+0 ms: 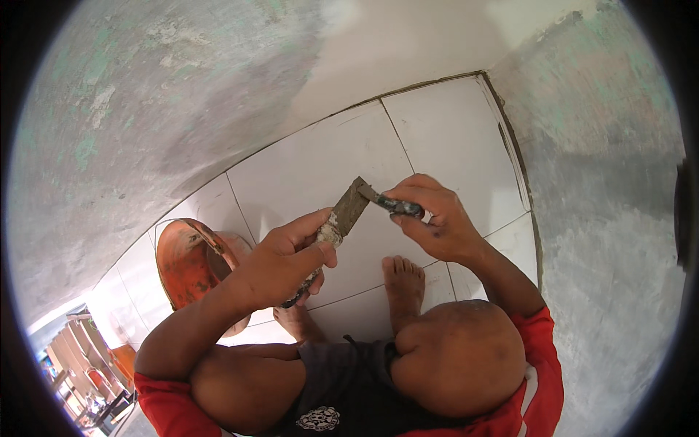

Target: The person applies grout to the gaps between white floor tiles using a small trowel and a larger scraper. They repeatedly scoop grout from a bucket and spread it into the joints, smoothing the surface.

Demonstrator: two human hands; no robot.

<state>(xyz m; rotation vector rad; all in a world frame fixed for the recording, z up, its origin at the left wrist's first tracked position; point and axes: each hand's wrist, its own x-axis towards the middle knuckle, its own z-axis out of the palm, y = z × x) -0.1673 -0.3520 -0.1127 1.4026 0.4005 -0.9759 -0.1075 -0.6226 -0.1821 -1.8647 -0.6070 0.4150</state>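
My left hand (280, 255) is wrapped round the crusted handle of a putty knife (350, 210), whose flat blade points up and away, coated with grey mortar. In my right hand (440, 222) is a smaller putty knife (400, 207) with a dark, spattered handle, pinched between thumb and fingers. Its narrow blade meets the mortar-covered tip of the other one. Both tools are held above the white floor tiles (320, 164), in front of my bare feet (404, 282).
An orange-red bucket (182, 255), stained with mortar, stands on my left. A patchy grey wall (167, 109) runs along the far side, meeting another wall (604, 240) on the right. Dark joints (397, 135) separate the tiles. Assorted items (95, 371) lie at the lower left.
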